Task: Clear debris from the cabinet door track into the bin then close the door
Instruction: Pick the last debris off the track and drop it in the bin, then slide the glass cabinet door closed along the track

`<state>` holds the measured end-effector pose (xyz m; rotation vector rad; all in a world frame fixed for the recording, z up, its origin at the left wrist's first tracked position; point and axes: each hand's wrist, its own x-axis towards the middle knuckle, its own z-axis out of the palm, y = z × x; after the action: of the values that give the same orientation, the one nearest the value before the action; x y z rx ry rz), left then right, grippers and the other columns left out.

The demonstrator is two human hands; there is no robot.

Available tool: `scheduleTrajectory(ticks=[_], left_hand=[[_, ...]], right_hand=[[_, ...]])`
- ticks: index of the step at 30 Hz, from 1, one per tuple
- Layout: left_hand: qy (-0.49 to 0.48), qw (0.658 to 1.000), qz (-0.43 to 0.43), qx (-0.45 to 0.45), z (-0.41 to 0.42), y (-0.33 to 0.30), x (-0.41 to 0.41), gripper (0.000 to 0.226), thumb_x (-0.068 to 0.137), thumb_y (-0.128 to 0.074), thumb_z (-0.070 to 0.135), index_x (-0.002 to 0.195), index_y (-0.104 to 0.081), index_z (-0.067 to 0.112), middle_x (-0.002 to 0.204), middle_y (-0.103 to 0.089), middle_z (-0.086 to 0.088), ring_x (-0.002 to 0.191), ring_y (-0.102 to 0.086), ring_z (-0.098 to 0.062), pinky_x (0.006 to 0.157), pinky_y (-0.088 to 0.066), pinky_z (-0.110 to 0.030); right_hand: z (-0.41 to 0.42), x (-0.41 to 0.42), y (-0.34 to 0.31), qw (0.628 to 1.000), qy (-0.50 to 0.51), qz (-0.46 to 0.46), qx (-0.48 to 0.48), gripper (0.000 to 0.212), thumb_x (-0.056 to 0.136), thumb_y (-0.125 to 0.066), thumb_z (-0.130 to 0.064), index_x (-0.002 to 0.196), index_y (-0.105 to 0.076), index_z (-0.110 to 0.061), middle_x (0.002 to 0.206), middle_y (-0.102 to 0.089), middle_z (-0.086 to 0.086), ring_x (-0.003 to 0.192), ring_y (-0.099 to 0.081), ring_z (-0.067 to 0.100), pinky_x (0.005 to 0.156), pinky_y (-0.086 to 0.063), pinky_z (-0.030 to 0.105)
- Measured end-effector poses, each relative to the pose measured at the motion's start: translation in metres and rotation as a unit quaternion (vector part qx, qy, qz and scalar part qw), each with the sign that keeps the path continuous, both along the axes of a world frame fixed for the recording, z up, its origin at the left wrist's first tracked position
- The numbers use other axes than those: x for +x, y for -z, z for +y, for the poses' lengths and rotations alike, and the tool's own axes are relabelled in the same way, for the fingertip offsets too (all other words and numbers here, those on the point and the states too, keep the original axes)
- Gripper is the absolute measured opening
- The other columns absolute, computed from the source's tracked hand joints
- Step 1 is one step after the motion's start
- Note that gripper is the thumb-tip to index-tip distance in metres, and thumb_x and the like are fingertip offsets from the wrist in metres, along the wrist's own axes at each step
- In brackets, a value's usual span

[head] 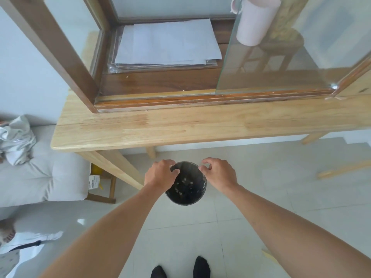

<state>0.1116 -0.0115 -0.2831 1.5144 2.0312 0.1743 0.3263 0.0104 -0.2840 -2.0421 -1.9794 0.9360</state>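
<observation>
A small black bin (186, 194) stands on the floor tiles below the table edge, with pale scraps lying inside it. My left hand (160, 174) hovers over the bin's left rim, fingers curled with the tips together. My right hand (218, 172) hovers over the right rim, thumb and forefinger pinched close; I cannot see anything between them. On the table stands a wooden cabinet whose door track (200, 100) runs along its front. The glass sliding door (281, 57) is slid to the right, leaving the left half open. A few tiny pale crumbs (146, 110) lie by the track.
The light wooden table (180, 125) carries the cabinet. Inside lie white paper sheets (168, 43) and a pink mug (255, 21) behind the glass. A grey sofa (40, 177) with crumpled cloth sits at left. My feet in black socks (180, 267) stand near the bin.
</observation>
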Motion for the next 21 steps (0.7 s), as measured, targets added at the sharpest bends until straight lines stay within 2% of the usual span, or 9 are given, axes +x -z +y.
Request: scheduleTrajectory(ticks=[5,10,15,19,21], left_hand=[[0.011,1.000,-0.004,0.018,-0.021,-0.038,0.001,0.044,0.097,-0.065,0.051,0.139,-0.068,0.036,0.110,-0.079,0.006,0.101,-0.073,-0.021,0.085,-0.063,-0.043],[0.022,0.999,-0.011,0.047,-0.051,-0.087,0.004,0.045,0.097,-0.064,0.053,0.139,-0.068,0.038,0.110,-0.079,0.008,0.102,-0.074,-0.020,0.090,-0.063,-0.045],[0.023,0.996,-0.022,0.088,-0.080,-0.139,0.000,0.046,0.099,-0.064,0.051,0.143,-0.066,0.037,0.117,-0.078,0.008,0.106,-0.074,-0.019,0.094,-0.062,-0.043],[0.017,0.990,-0.032,0.138,-0.088,-0.181,-0.008,0.046,0.101,-0.065,0.051,0.145,-0.065,0.037,0.091,-0.073,0.012,0.081,-0.069,-0.011,0.083,-0.064,-0.035],[0.010,0.986,-0.034,0.165,-0.087,-0.202,-0.015,0.048,0.102,-0.064,0.052,0.147,-0.062,0.037,0.087,-0.068,0.015,0.082,-0.068,-0.010,0.083,-0.064,-0.033]], right_hand=[[-0.021,0.007,-0.036,1.000,-0.002,-0.008,0.026,0.037,0.102,-0.062,-0.049,0.133,-0.074,-0.031,0.093,-0.078,-0.008,0.094,-0.075,0.021,0.086,-0.059,0.035],[-0.054,0.012,-0.081,0.998,-0.017,-0.016,0.055,0.036,0.103,-0.062,-0.048,0.133,-0.074,-0.032,0.078,-0.067,-0.015,0.085,-0.071,0.016,0.079,-0.053,0.029],[-0.082,0.010,-0.128,0.996,-0.040,-0.030,0.079,0.035,0.104,-0.060,-0.048,0.134,-0.072,-0.034,0.083,-0.073,-0.014,0.089,-0.074,0.015,0.077,-0.051,0.027],[-0.082,0.001,-0.176,0.992,-0.025,-0.006,0.123,0.037,0.104,-0.060,-0.051,0.136,-0.072,-0.035,0.068,-0.059,-0.023,0.074,-0.063,0.007,0.069,-0.044,0.024],[-0.076,-0.004,-0.203,0.988,-0.018,0.006,0.153,0.038,0.104,-0.060,-0.052,0.135,-0.072,-0.035,0.067,-0.060,-0.022,0.072,-0.061,0.006,0.065,-0.042,0.022]])
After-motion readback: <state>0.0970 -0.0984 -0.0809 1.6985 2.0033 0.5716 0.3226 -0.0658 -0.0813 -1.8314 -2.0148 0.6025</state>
